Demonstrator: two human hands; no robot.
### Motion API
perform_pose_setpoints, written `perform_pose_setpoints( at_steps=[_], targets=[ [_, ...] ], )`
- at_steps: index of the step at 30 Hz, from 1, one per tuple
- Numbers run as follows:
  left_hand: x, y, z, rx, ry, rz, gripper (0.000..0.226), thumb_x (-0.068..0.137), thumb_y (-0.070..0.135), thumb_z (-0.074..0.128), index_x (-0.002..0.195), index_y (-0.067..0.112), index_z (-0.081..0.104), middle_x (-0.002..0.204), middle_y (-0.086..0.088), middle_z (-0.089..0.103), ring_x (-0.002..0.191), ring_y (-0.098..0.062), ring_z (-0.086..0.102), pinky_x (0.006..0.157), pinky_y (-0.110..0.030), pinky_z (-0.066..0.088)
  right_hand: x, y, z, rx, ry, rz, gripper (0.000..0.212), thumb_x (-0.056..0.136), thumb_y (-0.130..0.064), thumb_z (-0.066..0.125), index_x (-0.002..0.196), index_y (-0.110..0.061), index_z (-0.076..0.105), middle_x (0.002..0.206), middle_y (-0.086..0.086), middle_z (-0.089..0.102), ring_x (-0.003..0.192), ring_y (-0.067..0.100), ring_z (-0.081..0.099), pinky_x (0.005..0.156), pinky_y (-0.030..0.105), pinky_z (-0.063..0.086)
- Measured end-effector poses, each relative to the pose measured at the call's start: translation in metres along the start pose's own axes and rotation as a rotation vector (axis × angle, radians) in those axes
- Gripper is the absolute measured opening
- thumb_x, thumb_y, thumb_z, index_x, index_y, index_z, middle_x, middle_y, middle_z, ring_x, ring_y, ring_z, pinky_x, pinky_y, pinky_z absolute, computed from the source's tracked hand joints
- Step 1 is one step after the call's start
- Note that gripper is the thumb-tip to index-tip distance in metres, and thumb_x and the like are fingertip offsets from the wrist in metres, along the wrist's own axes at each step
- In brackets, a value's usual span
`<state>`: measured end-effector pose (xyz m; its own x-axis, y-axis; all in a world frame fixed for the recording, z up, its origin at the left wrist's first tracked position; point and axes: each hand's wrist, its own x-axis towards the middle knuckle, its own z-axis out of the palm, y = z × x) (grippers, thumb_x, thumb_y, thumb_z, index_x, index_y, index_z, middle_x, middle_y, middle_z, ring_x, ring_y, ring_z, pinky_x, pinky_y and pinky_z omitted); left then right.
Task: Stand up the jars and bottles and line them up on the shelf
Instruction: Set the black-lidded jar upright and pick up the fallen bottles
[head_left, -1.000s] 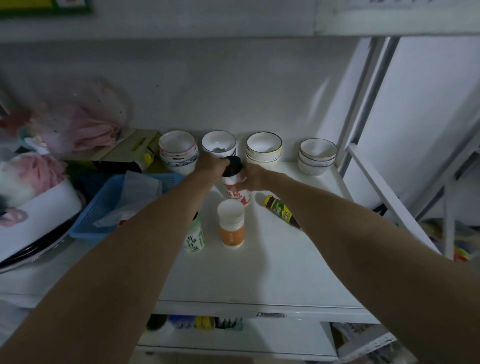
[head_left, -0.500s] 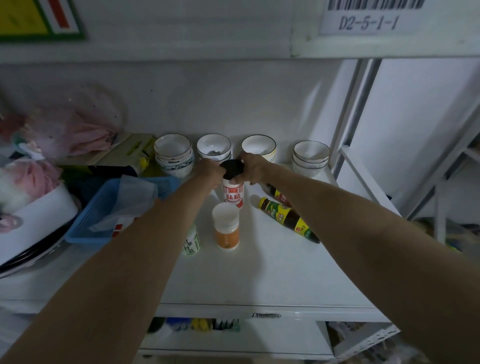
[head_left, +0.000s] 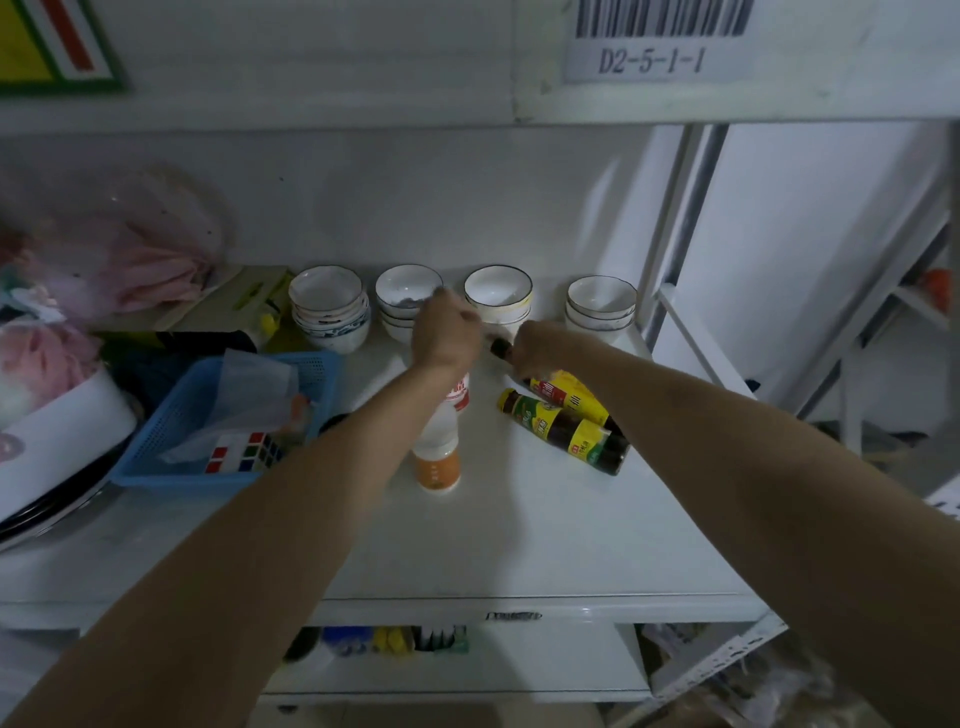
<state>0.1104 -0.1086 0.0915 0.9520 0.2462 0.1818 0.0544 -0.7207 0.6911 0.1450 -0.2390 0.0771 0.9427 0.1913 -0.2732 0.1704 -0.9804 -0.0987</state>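
Observation:
On the white shelf (head_left: 519, 540) a white jar with a red label (head_left: 461, 391) stands upright, and my left hand (head_left: 445, 332) is closed over its top, hiding the lid. My right hand (head_left: 537, 349) grips the neck of a dark bottle with a yellow label (head_left: 569, 396) that lies on its side; its black cap pokes out between my hands. A second dark bottle with a green and yellow label (head_left: 563, 432) lies just in front of it. An orange jar with a white lid (head_left: 437, 460) stands upright nearer to me, partly behind my left forearm.
Several stacks of bowls (head_left: 497, 296) line the back wall. A blue basket (head_left: 171, 441) with paper and a puzzle cube sits at left, beside plates and pink bags. A white shelf post (head_left: 670, 249) rises at right. Another shelf lies below.
My right hand has left the jar's black lid and gone right onto the neck of the far lying bottle. My left hand stays on the jar. The camera has tilted upward.

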Motion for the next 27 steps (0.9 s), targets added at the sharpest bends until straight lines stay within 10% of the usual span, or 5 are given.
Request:
perform_pose_setpoints(
  at_steps=[7, 14, 19, 23, 27],
  targets=[
    [-0.076, 0.006, 0.061, -0.247, -0.792, -0.441, 0.023, 0.095, 0.008, 0.044, 0.116, 0.003, 0.048, 0.077, -0.011, 0.051, 0.051, -0.019, 0.054, 0.063, -0.035, 0.056, -0.032, 0.022, 0.022, -0.064, -0.056, -0.022, 0.013, 0.089, -0.02, 0.057, 0.097, -0.015, 0.048, 0.065, -0.001, 0.05, 0.055, 0.019, 0.053, 0.052, 0.026, 0.043],
    [-0.092, -0.012, 0.109, -0.868, -0.434, -0.759, 0.024, 0.091, -0.012, 0.041, 0.081, 0.008, 0.05, 0.074, -0.014, 0.05, 0.06, -0.02, 0.045, 0.037, -0.019, 0.043, -0.029, 0.025, 0.046, -0.053, -0.016, -0.078, 0.059, 0.088, -0.034, 0.063, 0.137, -0.006, 0.044, 0.073, 0.0, 0.047, 0.06, 0.015, 0.047, 0.047, 0.023, 0.031],
    [-0.102, -0.017, 0.12, -0.969, -0.352, -0.74, 0.025, 0.086, -0.009, 0.058, 0.11, -0.003, 0.059, 0.096, -0.019, 0.06, 0.087, -0.026, 0.059, 0.067, -0.027, 0.054, -0.025, 0.028, 0.046, 0.014, -0.054, -0.061, 0.054, 0.088, -0.034, 0.063, 0.134, -0.01, 0.047, 0.063, -0.001, 0.045, 0.053, 0.012, 0.044, 0.047, 0.024, 0.035],
    [-0.104, -0.019, 0.126, -0.844, -0.282, -0.654, 0.01, 0.083, 0.006, 0.066, 0.078, 0.0, 0.059, 0.079, -0.013, 0.063, 0.071, -0.025, 0.061, 0.069, -0.03, 0.052, -0.028, 0.03, 0.036, 0.171, -0.122, -0.051, 0.059, 0.087, -0.042, 0.06, 0.137, -0.013, 0.044, 0.074, 0.003, 0.061, 0.066, 0.024, 0.06, 0.071, 0.035, 0.053],
    [-0.108, -0.015, 0.116, -0.558, -0.175, -0.353, 0.057, 0.079, 0.02, 0.069, 0.131, 0.011, 0.048, 0.121, -0.01, 0.065, 0.109, -0.027, 0.063, 0.097, -0.042, 0.051, -0.031, 0.033, 0.011, 0.307, -0.144, -0.078, 0.031, 0.096, -0.033, 0.054, 0.101, -0.002, 0.055, 0.084, 0.011, 0.066, 0.07, 0.029, 0.067, 0.054, 0.026, 0.048]
  ],
)
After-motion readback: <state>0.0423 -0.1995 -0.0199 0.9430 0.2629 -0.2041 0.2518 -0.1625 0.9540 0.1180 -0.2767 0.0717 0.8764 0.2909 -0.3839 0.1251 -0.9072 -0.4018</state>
